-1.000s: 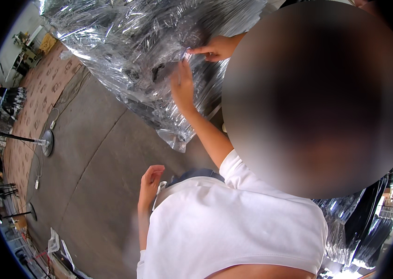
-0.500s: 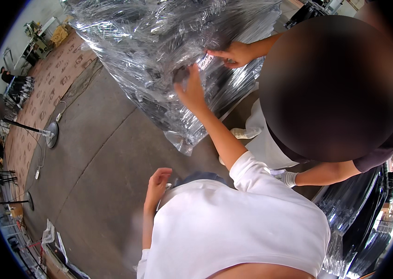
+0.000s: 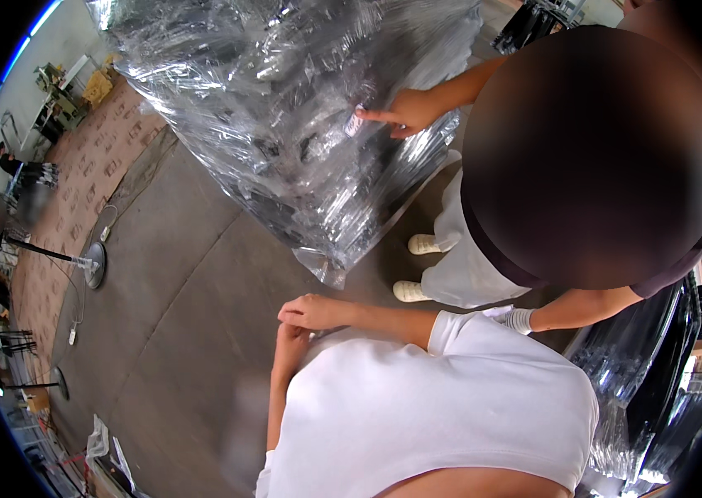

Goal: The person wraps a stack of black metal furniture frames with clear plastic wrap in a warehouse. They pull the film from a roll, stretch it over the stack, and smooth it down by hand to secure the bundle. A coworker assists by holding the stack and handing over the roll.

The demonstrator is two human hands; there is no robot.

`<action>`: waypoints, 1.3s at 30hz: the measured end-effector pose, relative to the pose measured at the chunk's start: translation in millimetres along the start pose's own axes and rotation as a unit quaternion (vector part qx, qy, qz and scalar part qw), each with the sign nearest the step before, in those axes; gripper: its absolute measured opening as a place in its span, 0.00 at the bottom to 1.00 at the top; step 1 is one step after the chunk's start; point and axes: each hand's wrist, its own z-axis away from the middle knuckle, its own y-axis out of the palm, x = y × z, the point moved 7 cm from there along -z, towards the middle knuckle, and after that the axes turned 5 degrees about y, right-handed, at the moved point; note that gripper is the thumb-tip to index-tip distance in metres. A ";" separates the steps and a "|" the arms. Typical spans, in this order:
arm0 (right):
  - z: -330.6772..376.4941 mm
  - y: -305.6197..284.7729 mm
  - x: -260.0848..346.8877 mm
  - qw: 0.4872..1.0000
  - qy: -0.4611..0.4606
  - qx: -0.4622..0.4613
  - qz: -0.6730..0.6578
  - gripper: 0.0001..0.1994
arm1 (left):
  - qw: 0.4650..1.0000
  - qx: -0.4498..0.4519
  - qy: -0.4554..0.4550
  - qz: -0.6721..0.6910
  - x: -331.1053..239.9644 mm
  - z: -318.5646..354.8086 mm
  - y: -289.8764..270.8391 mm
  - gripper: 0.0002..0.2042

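In front of my white shirt my two hands meet. My right hand (image 3: 317, 312) lies across the top of my left hand (image 3: 288, 344), its fingers bent and pressed together over it. The left fingers are mostly hidden underneath. Beyond them stands a large stack wrapped in clear plastic film (image 3: 284, 141), apart from both hands. A small white label (image 3: 355, 123) is on the film. A co-worker's hand (image 3: 413, 112) points at it, its index finger touching or nearly touching it.
The co-worker (image 3: 484, 266) stands close on my right, with light shoes (image 3: 410, 290) by the stack's corner. Black film-wrapped goods (image 3: 650, 373) are at the lower right. A stand with a round base (image 3: 95, 264) and cables are at the left, beside patterned floor covering (image 3: 102, 158).
My right hand has left the film by the label and drawn back onto my left hand. The co-worker's finger still points at the label. The view has shifted slightly.
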 end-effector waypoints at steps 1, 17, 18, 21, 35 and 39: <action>-2.8 -7.2 -1.1 1.000 -0.012 -0.020 0.009 0.16 | 1.000 -0.003 0.003 0.015 -0.9 -4.0 -0.7 0.07; 29.3 -230.2 325.3 0.703 -0.403 -0.492 0.317 0.31 | 0.995 -0.082 0.030 0.047 1.0 6.1 -34.5 0.11; 23.9 -236.3 349.3 0.636 -0.388 -0.561 0.359 0.31 | 0.994 -0.095 0.025 0.056 1.9 11.3 -43.2 0.11; -37.9 -284.2 348.8 0.517 -0.239 -0.629 0.529 0.30 | 0.992 -0.090 0.046 0.076 4.2 8.5 -72.2 0.10; -123.2 -222.2 358.0 0.455 -0.165 -0.631 0.606 0.33 | 0.982 -0.012 0.183 -0.045 -52.6 -30.2 -265.9 0.12; -141.7 -229.7 332.2 0.471 -0.051 -0.581 0.662 0.36 | 0.978 0.037 0.203 -0.032 -83.6 -52.9 -279.5 0.13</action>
